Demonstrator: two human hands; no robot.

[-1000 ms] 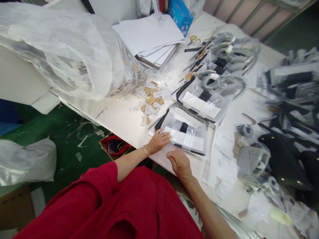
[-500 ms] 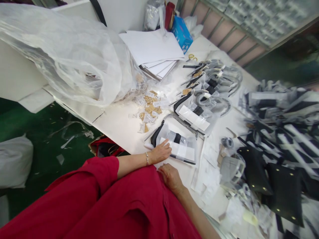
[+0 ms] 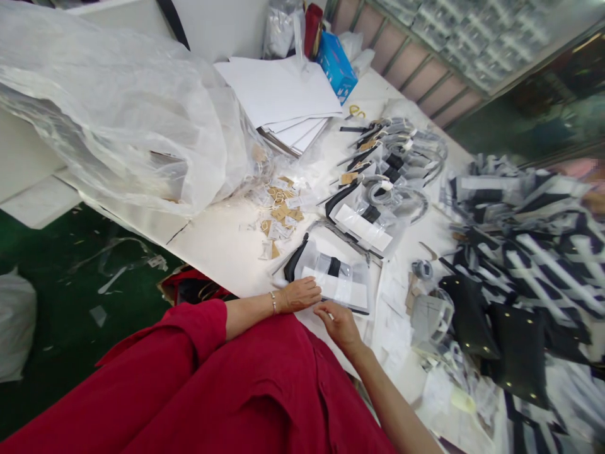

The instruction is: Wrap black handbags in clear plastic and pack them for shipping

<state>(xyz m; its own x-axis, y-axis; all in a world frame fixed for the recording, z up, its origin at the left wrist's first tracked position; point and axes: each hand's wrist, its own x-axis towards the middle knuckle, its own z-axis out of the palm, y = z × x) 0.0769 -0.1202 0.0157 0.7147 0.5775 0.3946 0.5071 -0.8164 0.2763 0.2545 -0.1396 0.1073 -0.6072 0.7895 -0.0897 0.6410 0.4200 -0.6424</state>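
Note:
In front of me a black bag (image 3: 297, 257) lies flat on the table, with clear plastic and a white paper strip (image 3: 347, 289) over it. My left hand (image 3: 299, 294), a bracelet at the wrist, rests on the bag's near left part with its fingers stretched out over the paper. Close beside it, at the bag's near edge, is my right hand (image 3: 341, 325). Its fingers are curled together, and what they hold, if anything, I cannot make out. Just behind lies another wrapped bag (image 3: 362, 228). Brown and white tags (image 3: 283, 211) with strings are scattered to the left.
More wrapped bags with grey straps (image 3: 401, 148) lie farther back. Black bags (image 3: 517, 340) are heaped on the right. A large plastic sack (image 3: 142, 126), a stack of white sheets (image 3: 278, 88) and a blue box (image 3: 336, 66) line the far left side.
My right hand has risen from my lap to the bag's near edge, beside my left hand. My left hand has drawn slightly toward me, still on the bag.

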